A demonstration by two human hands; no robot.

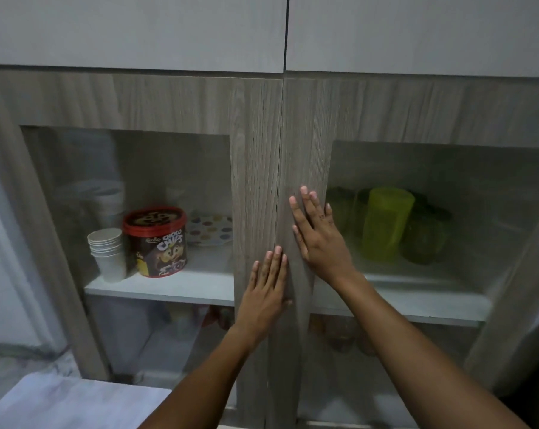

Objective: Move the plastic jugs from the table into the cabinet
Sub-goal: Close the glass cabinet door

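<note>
The wooden cabinet (305, 125) has two glass-paned doors, both closed and meeting at a centre seam. My left hand (266, 289) lies flat on the left door's frame, fingers together and pointing up. My right hand (319, 235) presses flat on the right door's frame, a little higher. Neither hand holds anything. Behind the right glass pane, a bright green plastic jug (386, 222) stands on the white shelf, with darker green jugs (423, 239) beside and behind it, blurred by the glass.
Behind the left pane sit a stack of paper cups (108, 253), a red-lidded Choco Chips tub (156, 241) and a dotted plate (211, 229). A lower shelf holds dim items. A pale table corner (60, 404) shows at bottom left. White upper doors (138, 29) are shut.
</note>
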